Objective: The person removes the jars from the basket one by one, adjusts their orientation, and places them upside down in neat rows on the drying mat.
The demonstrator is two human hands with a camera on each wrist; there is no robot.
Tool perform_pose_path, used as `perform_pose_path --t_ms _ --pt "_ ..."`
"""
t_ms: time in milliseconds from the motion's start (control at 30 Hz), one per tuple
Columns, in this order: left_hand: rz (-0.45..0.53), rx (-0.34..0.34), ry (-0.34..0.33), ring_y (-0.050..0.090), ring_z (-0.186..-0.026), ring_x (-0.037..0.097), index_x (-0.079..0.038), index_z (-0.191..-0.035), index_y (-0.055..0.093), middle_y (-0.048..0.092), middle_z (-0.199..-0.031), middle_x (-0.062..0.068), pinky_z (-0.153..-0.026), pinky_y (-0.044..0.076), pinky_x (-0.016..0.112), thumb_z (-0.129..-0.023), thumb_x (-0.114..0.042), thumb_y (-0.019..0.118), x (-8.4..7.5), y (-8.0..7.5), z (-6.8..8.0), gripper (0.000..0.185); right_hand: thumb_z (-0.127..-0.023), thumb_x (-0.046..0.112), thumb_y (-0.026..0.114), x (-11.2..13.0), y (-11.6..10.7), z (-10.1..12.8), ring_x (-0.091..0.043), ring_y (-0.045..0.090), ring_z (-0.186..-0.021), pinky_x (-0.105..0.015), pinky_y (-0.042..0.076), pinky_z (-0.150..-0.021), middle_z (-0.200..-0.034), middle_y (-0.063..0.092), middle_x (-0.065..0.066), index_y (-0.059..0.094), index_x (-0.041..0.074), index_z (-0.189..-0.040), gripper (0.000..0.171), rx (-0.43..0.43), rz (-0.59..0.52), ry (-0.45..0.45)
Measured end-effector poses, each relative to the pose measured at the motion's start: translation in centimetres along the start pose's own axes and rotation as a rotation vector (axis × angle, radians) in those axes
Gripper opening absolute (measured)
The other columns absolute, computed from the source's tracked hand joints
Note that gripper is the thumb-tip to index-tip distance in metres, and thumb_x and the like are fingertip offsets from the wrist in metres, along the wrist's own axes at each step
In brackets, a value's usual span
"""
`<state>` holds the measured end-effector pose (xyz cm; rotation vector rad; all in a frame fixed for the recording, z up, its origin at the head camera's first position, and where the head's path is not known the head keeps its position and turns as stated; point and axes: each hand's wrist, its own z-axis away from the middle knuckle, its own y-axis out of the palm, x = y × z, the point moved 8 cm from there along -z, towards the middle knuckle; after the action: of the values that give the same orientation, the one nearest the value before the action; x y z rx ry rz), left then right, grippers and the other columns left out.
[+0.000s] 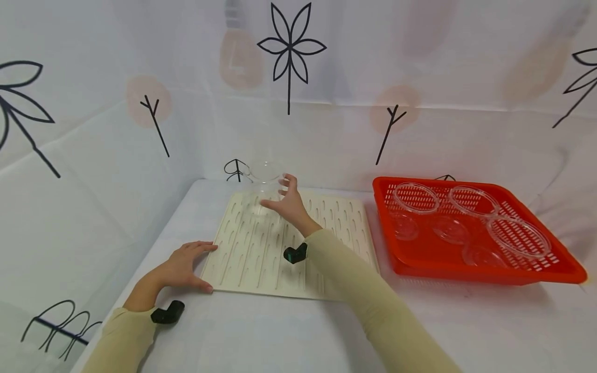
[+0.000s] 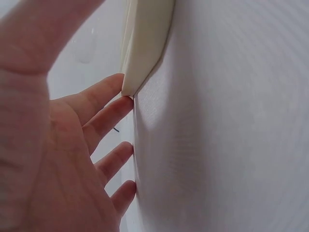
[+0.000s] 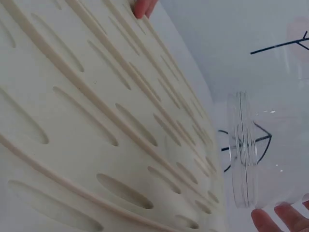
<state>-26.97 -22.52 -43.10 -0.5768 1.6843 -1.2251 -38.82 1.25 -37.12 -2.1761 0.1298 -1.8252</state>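
A clear, see-through bowl (image 1: 265, 177) is in my right hand (image 1: 291, 204), with the thumb and fingers spread around its side. It is held over the far left part of a cream ridged mat (image 1: 242, 243). In the right wrist view, a double-ringed edge of the bowl (image 3: 244, 150) shows beyond the mat, with fingertips (image 3: 263, 221) right at it. My left hand (image 1: 182, 265) rests at the mat's left side, fingers spread. From the left wrist, two fingertips (image 2: 126, 102) meet the mat's thick edge (image 2: 145, 43).
A red slotted basket (image 1: 396, 259) stands to the right of the mat and holds several clear bowls (image 1: 471, 201). White cloth (image 1: 289, 336) covers the table. A patterned white curtain (image 1: 326, 140) hangs behind the mat and basket, and along the left.
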Motion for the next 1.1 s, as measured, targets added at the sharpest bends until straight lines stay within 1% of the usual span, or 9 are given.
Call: perform_pose_path --t_ms 167,333,500,667,867,1100 --pt "0.018 -0.001 0.002 0.034 -0.122 0.044 -0.002 -0.131 0.049 0.046 -0.133 0.018 -0.094 0.028 0.062 -0.055 -0.055 0.083 0.1 0.2 0.0 0.099 -0.075 0.023 0.079 -0.6 1.0 -0.6 -0.025 0.037 -0.129 -0.043 0.042 -0.095 -0.145 0.03 -0.005 0.012 0.017 -0.144 0.096 -0.005 0.006 0.026" --pt "0.025 0.008 -0.014 0.033 -0.123 0.044 -0.003 -0.131 0.049 0.045 -0.134 0.018 -0.095 0.027 0.062 -0.055 -0.054 0.083 0.3 0.3 0.0 0.098 -0.077 0.018 0.078 -1.2 2.4 -1.1 -0.028 0.033 -0.131 -0.043 0.039 -0.097 -0.146 0.027 -0.008 0.011 0.014 -0.145 0.096 0.038 0.003 0.004" --pt "0.021 0.018 -0.023 0.032 -0.124 0.043 -0.003 -0.132 0.048 0.044 -0.135 0.018 -0.096 0.026 0.062 -0.056 -0.055 0.082 0.3 0.2 0.1 0.098 -0.076 0.018 0.079 -1.6 3.1 -1.5 -0.03 0.034 -0.131 -0.043 0.039 -0.098 -0.146 0.026 -0.011 0.01 0.011 -0.145 0.097 0.042 0.009 -0.007" --pt "0.021 0.026 -0.026 0.031 -0.125 0.044 -0.002 -0.133 0.047 0.044 -0.135 0.019 -0.096 0.025 0.063 -0.057 -0.055 0.082 0.1 0.1 0.2 0.099 -0.076 0.02 0.078 -1.6 3.8 -1.6 -0.032 0.033 -0.13 -0.044 0.039 -0.097 -0.147 0.025 -0.012 0.009 0.012 -0.145 0.098 0.062 0.028 -0.014" --pt "0.029 0.025 -0.026 0.031 -0.125 0.045 -0.001 -0.132 0.047 0.044 -0.135 0.019 -0.096 0.025 0.064 -0.057 -0.053 0.083 -0.1 0.0 0.1 0.098 -0.078 0.019 0.077 -1.7 3.9 -1.6 -0.033 0.033 -0.13 -0.047 0.038 -0.097 -0.147 0.024 -0.013 0.008 0.011 -0.146 0.097 0.066 0.028 -0.008" --pt "0.033 0.025 -0.024 0.032 -0.124 0.045 0.0 -0.131 0.047 0.044 -0.135 0.021 -0.096 0.025 0.063 -0.056 -0.052 0.084 -0.2 -0.1 0.2 0.098 -0.077 0.02 0.078 -1.7 3.5 -1.5 -0.03 0.03 -0.132 -0.046 0.037 -0.098 -0.145 0.025 -0.013 0.01 0.015 -0.146 0.097 0.076 0.022 0.006"
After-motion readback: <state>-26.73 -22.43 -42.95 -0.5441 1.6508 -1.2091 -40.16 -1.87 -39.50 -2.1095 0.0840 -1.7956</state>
